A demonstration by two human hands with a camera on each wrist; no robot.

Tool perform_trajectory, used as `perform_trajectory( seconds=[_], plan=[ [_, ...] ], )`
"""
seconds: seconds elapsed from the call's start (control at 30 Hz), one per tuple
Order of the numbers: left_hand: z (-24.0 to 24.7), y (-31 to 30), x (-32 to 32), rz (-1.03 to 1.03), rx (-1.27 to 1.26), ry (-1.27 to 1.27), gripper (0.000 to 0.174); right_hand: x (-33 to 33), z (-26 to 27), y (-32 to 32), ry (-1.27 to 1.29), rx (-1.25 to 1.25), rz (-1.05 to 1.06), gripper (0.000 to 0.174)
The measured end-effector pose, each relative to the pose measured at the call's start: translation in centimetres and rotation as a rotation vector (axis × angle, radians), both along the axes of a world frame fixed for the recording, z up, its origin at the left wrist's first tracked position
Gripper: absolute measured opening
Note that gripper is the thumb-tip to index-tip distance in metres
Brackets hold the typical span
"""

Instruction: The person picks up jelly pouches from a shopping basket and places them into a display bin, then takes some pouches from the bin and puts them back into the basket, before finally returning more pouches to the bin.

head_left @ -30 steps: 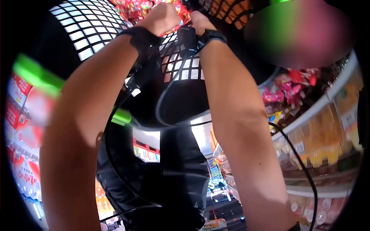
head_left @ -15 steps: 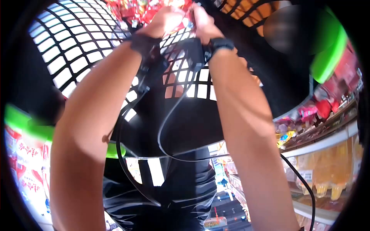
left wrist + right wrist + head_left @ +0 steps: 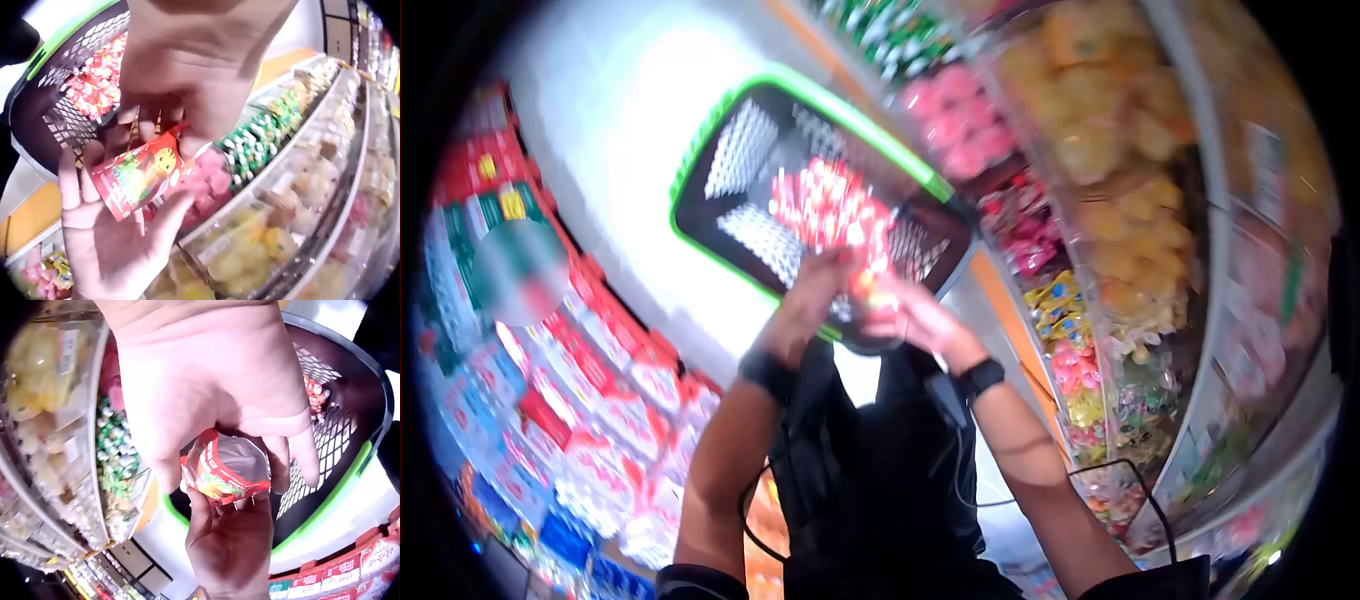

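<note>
A small red packet with a cartoon picture is between both hands. The left hand pinches its edge between thumb and fingers; the right hand cups it from below, fingers curled behind it. In the right wrist view the packet shows a silvery inside, with the right hand above and around it and the left hand gripping from below. The head view has the left hand and right hand over the near end of a green-rimmed black basket. Red-and-white packets lie heaped inside.
Shelf bins with yellow packs, pink packs and green-and-white sweets run along the right. Stacked red-and-white cartons stand on the left. Pale floor shows beyond the basket.
The head view has pulled back from close over the basket to show it whole. Both hands have left the heap and are together nearer the body, holding a packet.
</note>
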State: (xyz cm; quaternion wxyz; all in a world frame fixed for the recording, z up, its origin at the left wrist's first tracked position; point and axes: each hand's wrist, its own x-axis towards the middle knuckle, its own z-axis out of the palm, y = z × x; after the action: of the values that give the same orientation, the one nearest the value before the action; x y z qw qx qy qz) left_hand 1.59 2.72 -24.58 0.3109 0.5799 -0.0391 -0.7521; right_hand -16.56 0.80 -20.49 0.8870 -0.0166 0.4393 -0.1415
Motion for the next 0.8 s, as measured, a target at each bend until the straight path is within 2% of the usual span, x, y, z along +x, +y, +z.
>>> perform_trajectory(
  seconds=[0.03,0.07,0.1,0.13,0.17,0.2,0.23,0.3,0.33,0.37,0.43,0.5,0.57,0.6,0.63,0.67,0.7,0.73,0.77,0.8],
  plan=[
    [3.7,-0.6,0.3,-0.132,-0.195,-0.008,0.027,-0.7,3.2,0.4,0.016,-0.18,0.035,0.034],
    [6.8,-1.4,0.2,-0.209,-0.104,0.037,0.026,-1.5,4.5,1.7,-0.075,-0.152,-0.113,0.036],
    [8.4,-1.1,0.2,-0.11,-0.28,0.16,0.019,-2.3,5.6,2.4,-0.176,-0.148,-0.253,0.039],
    [10.8,-1.7,-0.5,-0.136,-0.183,0.099,0.017,-3.6,8.5,2.2,-0.002,-0.25,-0.144,0.041],
    [14.7,-2.5,-1.0,-0.207,-0.237,0.13,0.02,-4.5,11.3,2.8,0.182,-0.316,-0.062,0.044],
    [16.1,-3.3,-1.2,-0.367,-0.318,0.103,0.025,-5.6,13.5,3.3,0.215,-0.343,-0.098,0.045],
    [19.5,-4.8,-2.5,-0.405,-0.346,0.136,0.031,-6.9,15.6,3.3,0.24,-0.359,-0.131,0.045],
    [24.8,-7.1,-4.2,-0.659,-0.517,0.111,0.033,-9.3,22.4,3.1,0.386,-0.499,-0.086,0.045],
    [29.2,-8.2,-6.5,-0.816,-0.569,0.058,0.03,-11.3,25.9,3.1,0.384,-0.569,-0.165,0.043],
    [31.1,-9.2,-8.2,-0.906,-0.717,0.046,0.027,-13.2,26.8,3.3,0.414,-0.696,-0.179,0.041],
    [36.1,-10.8,-11.5,-0.947,-0.894,0.011,0.024,-17.2,29.9,2.3,0.755,-1.002,0.135,0.042],
    [41.9,-12.3,-14.8,-0.998,-1.096,-0.012,0.021,-20.4,36.1,1.6,0.915,-1.306,0.277,0.044],
    [47.6,-13.5,-17.1,-1.059,-1.201,-0.064,0.029,-22.3,43.0,1.5,1.003,-1.349,0.142,0.04],
    [49.9,-13.9,-18.4,-1.029,-1.257,-0.012,0.039,-23.5,44.9,1.1,1.194,-1.693,0.059,0.041],
    [51.1,-14.6,-19.7,-1.007,-1.397,0.014,0.046,-24.3,48.6,1.3,1.191,-1.655,0.02,0.043],
    [53.6,-14.6,-20.9,-1.008,-1.433,0.048,0.046,-24.8,52.7,1.6,1.284,-1.59,0.105,0.041],
    [56.2,-14.4,-21.8,-1.002,-1.427,0.011,0.046,-26.0,54.5,1.5,1.157,-1.507,-0.024,0.035],
    [58.9,-14.1,-22.9,-0.978,-1.438,-0.073,0.046,-27.2,57.0,1.2,1.225,-1.555,0.028,0.034],
    [60.6,-14.5,-24.2,-0.946,-1.484,-0.019,0.046,-28.8,58.6,0.4,1.293,-1.665,0.056,0.034],
    [61.8,-15.4,-25.3,-0.891,-1.523,0.02,0.048,-29.8,60.8,-0.5,1.228,-1.642,-0.019,0.037]
  ],
)
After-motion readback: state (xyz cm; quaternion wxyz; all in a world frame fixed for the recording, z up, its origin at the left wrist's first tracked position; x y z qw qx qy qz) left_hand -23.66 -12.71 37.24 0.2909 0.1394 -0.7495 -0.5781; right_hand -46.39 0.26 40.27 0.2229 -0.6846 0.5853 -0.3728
